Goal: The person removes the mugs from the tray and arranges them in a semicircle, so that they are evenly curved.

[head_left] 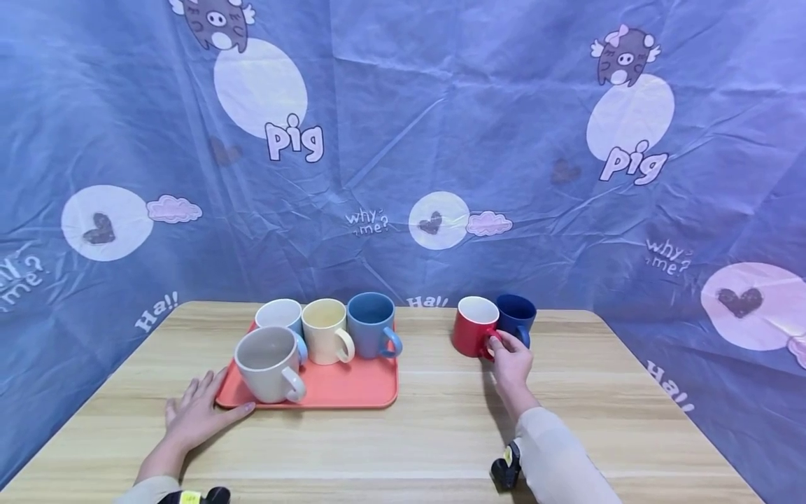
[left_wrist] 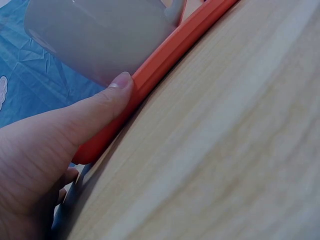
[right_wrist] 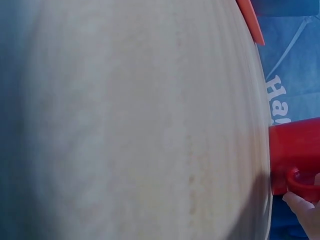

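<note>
My right hand (head_left: 511, 360) grips the handle of a red mug (head_left: 472, 334) with a white inside, which stands upright at the back right of the table. Just behind it, a dark blue mug (head_left: 518, 313) stands close by. At the left, my left hand (head_left: 198, 413) lies spread at the front left corner of an orange-red tray (head_left: 352, 392), its thumb (left_wrist: 107, 100) against the front rim. On the tray are a large grey mug (head_left: 264, 364) near that corner, and behind it a white and light blue mug (head_left: 277, 313), a cream mug (head_left: 322, 336) and a grey-blue mug (head_left: 368, 329).
The wooden table (head_left: 441, 448) ends at a blue patterned cloth (head_left: 390, 161) hanging behind it and along the sides. Between tray and red mug lies a strip of bare wood. A shadow of the right arm falls on the table.
</note>
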### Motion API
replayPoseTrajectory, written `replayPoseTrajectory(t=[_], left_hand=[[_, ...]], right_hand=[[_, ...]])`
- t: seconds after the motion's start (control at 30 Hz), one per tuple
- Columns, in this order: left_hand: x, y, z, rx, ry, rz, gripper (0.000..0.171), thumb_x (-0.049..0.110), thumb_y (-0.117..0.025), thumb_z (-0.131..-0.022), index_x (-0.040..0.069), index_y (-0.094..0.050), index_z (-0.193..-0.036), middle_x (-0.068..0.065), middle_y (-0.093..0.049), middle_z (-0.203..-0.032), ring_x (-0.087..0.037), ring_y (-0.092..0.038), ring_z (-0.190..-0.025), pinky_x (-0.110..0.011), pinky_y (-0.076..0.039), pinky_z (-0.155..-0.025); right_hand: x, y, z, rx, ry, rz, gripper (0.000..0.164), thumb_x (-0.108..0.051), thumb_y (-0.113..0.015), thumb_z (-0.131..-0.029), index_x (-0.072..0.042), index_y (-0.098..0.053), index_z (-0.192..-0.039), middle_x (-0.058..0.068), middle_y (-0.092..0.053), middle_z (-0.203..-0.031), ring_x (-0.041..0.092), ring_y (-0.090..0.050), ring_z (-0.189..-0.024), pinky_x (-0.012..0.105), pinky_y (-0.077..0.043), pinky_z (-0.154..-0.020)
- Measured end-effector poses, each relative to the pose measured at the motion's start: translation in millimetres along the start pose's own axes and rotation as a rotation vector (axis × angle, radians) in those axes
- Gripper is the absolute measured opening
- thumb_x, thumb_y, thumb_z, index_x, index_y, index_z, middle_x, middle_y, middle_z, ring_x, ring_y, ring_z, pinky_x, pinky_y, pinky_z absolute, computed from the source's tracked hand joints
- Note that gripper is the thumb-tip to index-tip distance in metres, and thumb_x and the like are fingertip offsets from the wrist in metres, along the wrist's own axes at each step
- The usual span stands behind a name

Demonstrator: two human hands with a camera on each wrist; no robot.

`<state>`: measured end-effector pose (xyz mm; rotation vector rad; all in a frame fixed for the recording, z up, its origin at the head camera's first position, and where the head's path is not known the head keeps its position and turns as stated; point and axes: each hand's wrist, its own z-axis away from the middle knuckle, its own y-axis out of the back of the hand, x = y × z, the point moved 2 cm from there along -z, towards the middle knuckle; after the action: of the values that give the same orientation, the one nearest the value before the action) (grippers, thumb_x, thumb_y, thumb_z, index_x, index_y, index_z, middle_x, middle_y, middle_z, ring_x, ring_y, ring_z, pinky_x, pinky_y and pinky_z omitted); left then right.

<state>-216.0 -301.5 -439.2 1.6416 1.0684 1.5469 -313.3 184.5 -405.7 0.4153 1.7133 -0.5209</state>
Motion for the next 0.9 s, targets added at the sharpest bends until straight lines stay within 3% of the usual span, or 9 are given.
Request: replayPoseTrajectory(t=[0.2, 0.27, 0.47, 0.73, 0.9], left_hand=[[-0.1, -0.7, -0.2, -0.007, 0.001, 0.004, 0.098, 0.061, -0.057, -0.068, 0.000, -0.019, -0.135, -0.036, -0.016, -0.130, -0.053, -0.006, -0.117, -0.068, 0.007, -0.081], [-0.4, -0.5, -0.7, -0.008, 0.005, 0.002, 0.098, 0.061, -0.056, -0.069, 0.000, -0.018, -0.135, -0.036, -0.016, -0.130, -0.053, -0.005, -0.117, -0.068, 0.007, -0.081], [0.3, -0.6, -0.5, -0.004, 0.006, -0.005, 0.098, 0.062, -0.056, -0.068, -0.001, -0.020, -0.134, -0.037, -0.017, -0.129, -0.053, -0.007, -0.116, -0.069, 0.006, -0.080], [-0.4, -0.6, 0.7, 0.002, 0.001, -0.004, 0.097, 0.061, -0.056, -0.069, -0.001, -0.020, -0.134, -0.037, -0.017, -0.129, -0.053, -0.007, -0.116, -0.069, 0.005, -0.080], [0.2, -0.5, -0.1, -0.002, 0.002, 0.002, 0.098, 0.061, -0.056, -0.069, -0.001, -0.020, -0.134, -0.036, -0.017, -0.129, -0.053, -0.006, -0.117, -0.068, 0.006, -0.081]], right_hand=[[-2, 4, -2, 0.015, 0.002, 0.077, 0.024, 0.002, -0.059, -0.078, 0.009, -0.059, -0.101, 0.007, -0.061, -0.077, 0.001, -0.055, -0.060, 0.020, -0.046, -0.051], [-6, 4, -2, -0.004, 0.017, 0.105, 0.027, 0.001, -0.060, -0.078, 0.008, -0.058, -0.104, 0.011, -0.061, -0.081, -0.003, -0.053, -0.060, 0.019, -0.045, -0.048], [-19, 6, -4, -0.071, 0.091, 0.153, 0.030, 0.000, -0.059, -0.078, 0.009, -0.056, -0.106, 0.025, -0.056, -0.101, -0.008, -0.050, -0.066, 0.008, -0.041, -0.060], [-45, -3, -1, -0.143, 0.160, 0.135, 0.029, -0.003, -0.060, -0.079, 0.008, -0.056, -0.107, 0.023, -0.057, -0.103, -0.003, -0.052, -0.072, 0.009, -0.042, -0.064], [-58, -17, 5, -0.175, 0.185, 0.138, 0.030, -0.005, -0.062, -0.078, 0.003, -0.058, -0.107, 0.020, -0.058, -0.102, 0.011, -0.055, -0.081, 0.011, -0.042, -0.067]])
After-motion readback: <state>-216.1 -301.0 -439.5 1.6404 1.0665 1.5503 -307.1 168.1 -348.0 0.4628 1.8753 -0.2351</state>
